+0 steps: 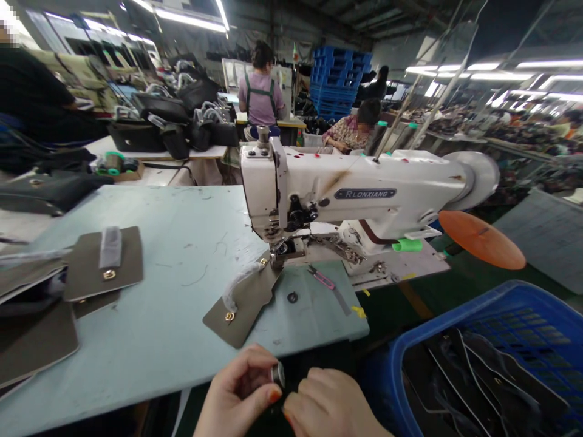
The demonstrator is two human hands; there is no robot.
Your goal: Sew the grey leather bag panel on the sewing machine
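Note:
At the bottom edge, below the table's front edge, my left hand (239, 394) pinches a small round silvery metal part, likely a bobbin (277, 374), between thumb and fingers. My right hand (330, 406) is curled right beside it, fingertips against the same part. Ahead, a grey-brown leather flap (243, 301) with a brass snap lies under the needle of the white sewing machine (346, 194). A small pink thread snip (322, 278) lies on the machine bed.
A pale blue table (173, 273) carries a stack of grey-brown leather flaps (91, 267) at left. A blue plastic crate (492, 358) of dark leather pieces stands at right. Other people work at benches farther back, with black bags piled there.

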